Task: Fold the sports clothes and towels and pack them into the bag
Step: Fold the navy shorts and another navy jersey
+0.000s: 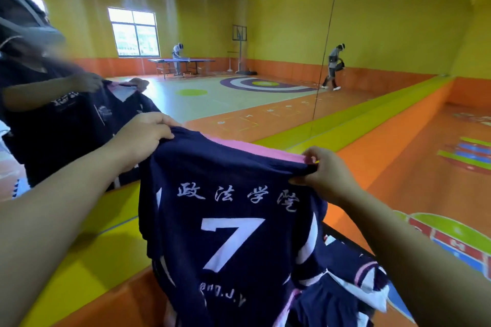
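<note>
Up close, the left hand [143,135] and the right hand [324,172] each pinch one shoulder of the dark blue shirt [231,233], likely to pull it flat for folding. It hangs long-ways up and down in the air, neck on top, white 7 facing the camera. More clothes [345,281] lie just below, on the right.

The jersey [228,220] is matt navy cloth, seemingly knit; the floor [398,172] looks glossy.
</note>
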A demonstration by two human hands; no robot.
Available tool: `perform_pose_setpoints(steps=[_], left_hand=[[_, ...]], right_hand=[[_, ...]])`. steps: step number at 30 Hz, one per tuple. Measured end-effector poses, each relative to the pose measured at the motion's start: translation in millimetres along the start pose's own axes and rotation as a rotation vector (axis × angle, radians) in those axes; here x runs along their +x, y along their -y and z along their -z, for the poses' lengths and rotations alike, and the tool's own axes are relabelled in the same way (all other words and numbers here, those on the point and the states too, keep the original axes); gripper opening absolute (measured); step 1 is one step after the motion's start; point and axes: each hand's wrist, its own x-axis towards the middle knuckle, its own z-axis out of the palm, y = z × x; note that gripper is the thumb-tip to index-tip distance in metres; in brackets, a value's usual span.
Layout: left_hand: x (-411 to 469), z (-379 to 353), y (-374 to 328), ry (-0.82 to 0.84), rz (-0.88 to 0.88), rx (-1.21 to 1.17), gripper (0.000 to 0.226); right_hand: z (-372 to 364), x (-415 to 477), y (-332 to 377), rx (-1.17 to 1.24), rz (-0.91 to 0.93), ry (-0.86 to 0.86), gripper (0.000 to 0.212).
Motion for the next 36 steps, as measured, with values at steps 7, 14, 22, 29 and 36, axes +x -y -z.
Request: perform_pose_setpoints(steps=[7, 14, 22, 29, 36], left_hand=[[-4.2, -18.7, -1.7, 0.091, -0.098, 0.459, 0.024], [10.6, -37.4, -11.0, -0.011, -0.233, 0.269, 0.018], [30.9, -61.0, -18.9, -0.075, -0.21, 0.143, 0.015], [41.7, -73.2, -39.9, 0.016, -0.203, 0.205, 0.04], [51.6, -91.9, -59.5, 0.065, -0.217, 0.41, 0.04]], right_hand=[[30.4, 6.8, 6.2, -0.384, -0.123, 0.094, 0.04], [59.8, -1.9, -14.6, -0.237, -0.161, 0.148, 0.033], [86.1, -6.0, -13.8, 0.46, -0.162, -0.05, 0.013], [116.6, 2.9, -25.1, 0.192, -0.107, -0.14, 0.025], [143.3, 14.8, -42.1, 0.08, -0.154, 0.032, 0.03]])
